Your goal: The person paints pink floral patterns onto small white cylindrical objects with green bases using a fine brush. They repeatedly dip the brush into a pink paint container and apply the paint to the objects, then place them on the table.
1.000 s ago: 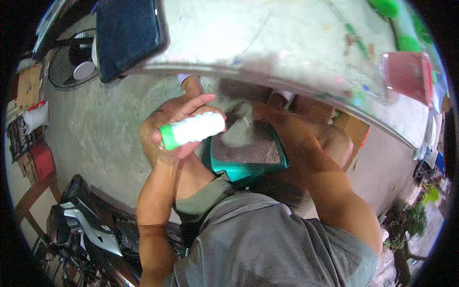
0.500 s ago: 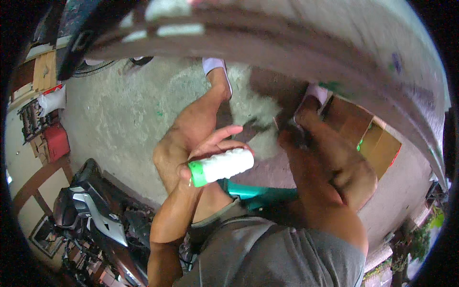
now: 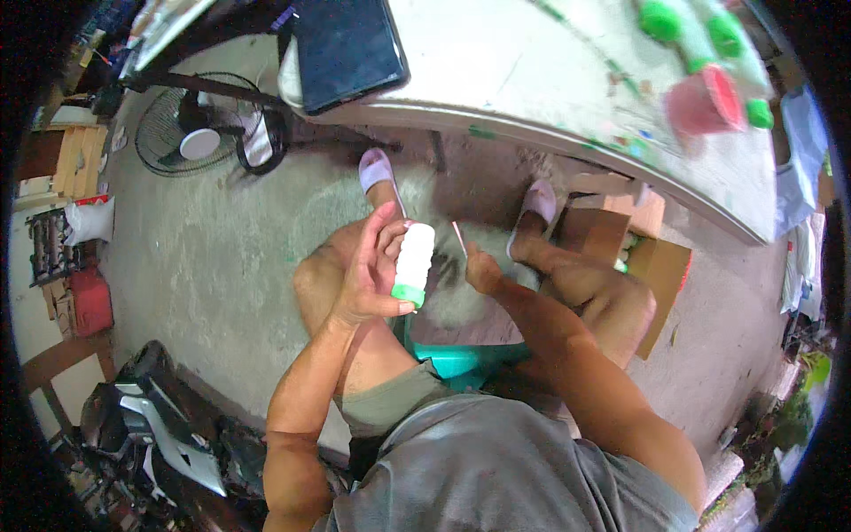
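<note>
My left hand (image 3: 362, 284) holds up a white, bumpy cylinder (image 3: 414, 255) with a green lower end. Its thumb presses at the green end, while the other fingers lie behind the white side. My right hand (image 3: 484, 269), closed round a thin pale stick (image 3: 458, 238), is a short way to the right of the cylinder. The stick points up and does not touch the cylinder. What the stick's tip carries is too small to tell.
A white table (image 3: 496, 66) bears a dark tablet-like device (image 3: 350, 53), a pink cup (image 3: 705, 102) and several green-and-white pieces. Below stand a fan (image 3: 199, 133) and an open cardboard box (image 3: 660, 284). A motorcycle (image 3: 168, 434) is at left; a teal stool (image 3: 461, 362) is beneath me.
The view has shifted, bringing the table top into sight. My left hand has turned the cylinder from lying sideways to nearly upright. My right hand has risen, with the stick now plainly visible.
</note>
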Demonstrator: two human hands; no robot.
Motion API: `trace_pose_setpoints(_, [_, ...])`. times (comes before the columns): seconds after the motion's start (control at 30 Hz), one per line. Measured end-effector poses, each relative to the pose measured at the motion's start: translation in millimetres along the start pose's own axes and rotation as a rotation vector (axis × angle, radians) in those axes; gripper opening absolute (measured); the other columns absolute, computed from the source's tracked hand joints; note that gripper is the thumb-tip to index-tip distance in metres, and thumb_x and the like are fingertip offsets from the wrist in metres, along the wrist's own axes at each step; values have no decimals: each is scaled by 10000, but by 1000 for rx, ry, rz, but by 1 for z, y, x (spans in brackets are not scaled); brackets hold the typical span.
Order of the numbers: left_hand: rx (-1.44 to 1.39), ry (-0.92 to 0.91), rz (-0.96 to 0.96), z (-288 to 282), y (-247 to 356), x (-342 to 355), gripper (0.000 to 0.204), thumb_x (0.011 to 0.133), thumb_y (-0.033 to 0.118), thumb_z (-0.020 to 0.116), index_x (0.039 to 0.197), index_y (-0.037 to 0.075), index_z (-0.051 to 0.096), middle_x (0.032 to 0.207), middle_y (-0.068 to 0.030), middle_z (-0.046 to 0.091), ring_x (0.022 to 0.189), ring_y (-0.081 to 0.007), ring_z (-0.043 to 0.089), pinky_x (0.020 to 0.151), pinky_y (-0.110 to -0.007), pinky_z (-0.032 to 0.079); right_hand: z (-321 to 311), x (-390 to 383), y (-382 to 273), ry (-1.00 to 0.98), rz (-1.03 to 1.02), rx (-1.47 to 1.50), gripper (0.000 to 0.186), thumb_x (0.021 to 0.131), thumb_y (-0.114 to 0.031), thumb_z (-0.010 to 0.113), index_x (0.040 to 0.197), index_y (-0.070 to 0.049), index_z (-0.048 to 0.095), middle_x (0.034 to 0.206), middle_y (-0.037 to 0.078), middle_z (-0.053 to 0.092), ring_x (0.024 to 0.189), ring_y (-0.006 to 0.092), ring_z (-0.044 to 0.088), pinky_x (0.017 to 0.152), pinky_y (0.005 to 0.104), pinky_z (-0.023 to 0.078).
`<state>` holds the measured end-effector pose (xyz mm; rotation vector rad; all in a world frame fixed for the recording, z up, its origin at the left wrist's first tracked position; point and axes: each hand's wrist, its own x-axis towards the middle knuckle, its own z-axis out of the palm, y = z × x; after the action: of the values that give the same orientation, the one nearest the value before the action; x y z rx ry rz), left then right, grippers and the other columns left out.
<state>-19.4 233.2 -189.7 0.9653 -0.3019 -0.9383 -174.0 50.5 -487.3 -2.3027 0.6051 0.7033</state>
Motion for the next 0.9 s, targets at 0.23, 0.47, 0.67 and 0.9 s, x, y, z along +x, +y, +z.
trace_pose_setpoints(0.23, [215, -81, 345, 41, 36, -35, 1457, 492, 100, 978, 1634, 164, 76, 1472, -140, 402, 1402, -302, 419, 1191, -439, 333, -229, -154, -102, 38, -387, 321, 601, 932, -153, 689, 1460, 10, 454, 1064, 243, 717, 1024, 334, 721, 866, 431, 574])
trace_pose_setpoints(0.47, [246, -346, 550, 116, 61, -84, 1506, 470, 159, 1016, 1636, 139, 63, 1488, -174, 433, 1394, -303, 433, 1181, -455, 313, -256, -335, -150, 355, -925, 498, 1047, 654, -322, 976, 1484, -67, 392, 1567, 207, 420, 1464, 377, 406, 1220, 469, 315])
trace_pose_setpoints(0.67, [353, -599, 603, 176, 59, -102, 1522, 500, 207, 1031, 1641, 99, 29, 1544, -193, 429, 1431, -287, 409, 1155, -430, 283, -241, -383, -145, 672, -1258, 618, 1149, 635, -284, 994, 1516, -98, 279, 1571, 266, 363, 1498, 425, 326, 1224, 575, 260])
trace_pose_setpoints(0.9, [569, -628, 477, 198, 23, -41, 1072, 736, 462, 892, 1562, 83, 324, 1539, -140, 458, 1386, -315, 449, 1091, -437, 337, -262, -423, -101, 1000, -1179, 555, 1180, 583, -184, 974, 1514, -85, 255, 1501, 252, 396, 1431, 381, 404, 1187, 491, 325])
